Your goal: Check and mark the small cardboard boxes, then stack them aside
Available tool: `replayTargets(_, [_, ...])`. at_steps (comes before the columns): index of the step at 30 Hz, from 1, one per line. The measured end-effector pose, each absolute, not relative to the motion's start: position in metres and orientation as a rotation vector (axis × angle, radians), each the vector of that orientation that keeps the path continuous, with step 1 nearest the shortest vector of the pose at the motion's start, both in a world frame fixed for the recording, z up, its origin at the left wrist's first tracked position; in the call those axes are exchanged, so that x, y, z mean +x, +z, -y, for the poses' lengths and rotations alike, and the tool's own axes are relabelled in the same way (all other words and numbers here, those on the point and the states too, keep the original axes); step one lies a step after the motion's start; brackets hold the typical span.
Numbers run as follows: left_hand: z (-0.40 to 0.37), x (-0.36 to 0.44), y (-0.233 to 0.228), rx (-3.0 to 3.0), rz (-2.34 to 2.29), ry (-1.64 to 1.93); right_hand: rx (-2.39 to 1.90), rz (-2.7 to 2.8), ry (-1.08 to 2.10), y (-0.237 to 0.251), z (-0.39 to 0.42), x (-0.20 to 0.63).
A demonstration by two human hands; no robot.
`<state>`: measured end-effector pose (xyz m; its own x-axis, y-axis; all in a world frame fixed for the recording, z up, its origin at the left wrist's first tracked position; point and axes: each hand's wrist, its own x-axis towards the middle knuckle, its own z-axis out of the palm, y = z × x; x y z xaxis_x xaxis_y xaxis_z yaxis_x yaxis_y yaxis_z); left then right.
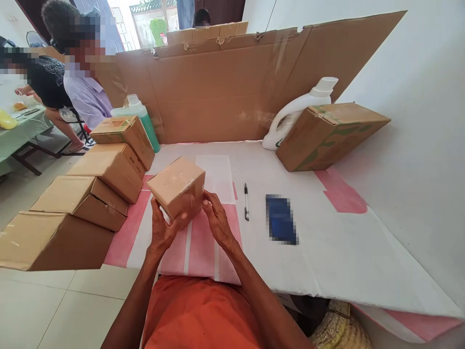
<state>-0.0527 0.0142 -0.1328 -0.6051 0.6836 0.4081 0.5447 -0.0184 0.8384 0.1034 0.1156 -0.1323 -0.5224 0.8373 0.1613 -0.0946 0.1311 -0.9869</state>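
Small brown cardboard box [177, 188], taped shut on its visible faces, held tilted above the tabletop [327, 252] at centre frame. Left hand [162, 231] cups its lower left corner, fingers clamped on the underside and side. Right hand [217, 219] presses against the lower right edge, fingers closed against the cardboard. Box is clear of the white-and-pink paper covering below it.

Left side of frame: a row of four closed brown cardboard boxes [90, 194] running from lower left up toward centre, each touching or just beside the next. They look sealed like the one in hand, so by my reading several are done and the held box is at the handling or checking stage, not yet set with the row.

Right of the hands: a black-and-white pen [246, 201] lying on the tabletop, and just right of it a flat dark blue object [280, 219], blurred, cannot identify.

Upper right: a larger brown carton with green print [327, 133], tilted, with a white plastic jug [298, 114] behind it. Upper left: green bottle with white cap [143, 118] behind the box row. A cardboard sheet wall [236, 87] stands along the far edge. Other people sit beyond it at upper left, well apart.
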Motion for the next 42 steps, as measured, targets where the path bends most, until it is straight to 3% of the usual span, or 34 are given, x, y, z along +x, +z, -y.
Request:
replayTargets(7, [-0.032,-0.046,-0.117,1.844,-2.061,1.64,-0.629,1.36,1.59,-0.097,-0.126,0.115])
replayTargets(12, [-0.055,-0.056,-0.146,2.145,-2.02,1.456,-0.723,1.158,1.729,-0.109,-0.15,0.145])
replayTargets(17, [-0.045,-0.064,-0.189,1.863,-2.042,1.388,-0.897,1.328,1.803,-0.131,-0.149,0.165])
replayTargets(23, [-0.031,-0.059,-0.197,1.372,-1.867,1.558,-0.914,1.52,1.884,-0.135,-0.14,0.155])
replayTargets(29, [-0.032,-0.05,-0.195,1.083,-1.723,1.614,-1.16,1.507,1.504,-0.158,-0.144,0.149])
replayTargets(33, [-0.04,-0.033,-0.185,1.09,-1.67,1.59,-1.146,1.557,1.412,-0.143,-0.147,0.145])
replayTargets(38, [-0.053,-0.011,-0.172,1.155,-1.693,1.592,-1.117,1.822,1.61,-0.108,-0.151,0.142])
replayTargets(42, [-0.056,-0.002,-0.173,1.237,-1.703,1.555,-1.081,1.708,1.893,-0.111,-0.155,0.149])
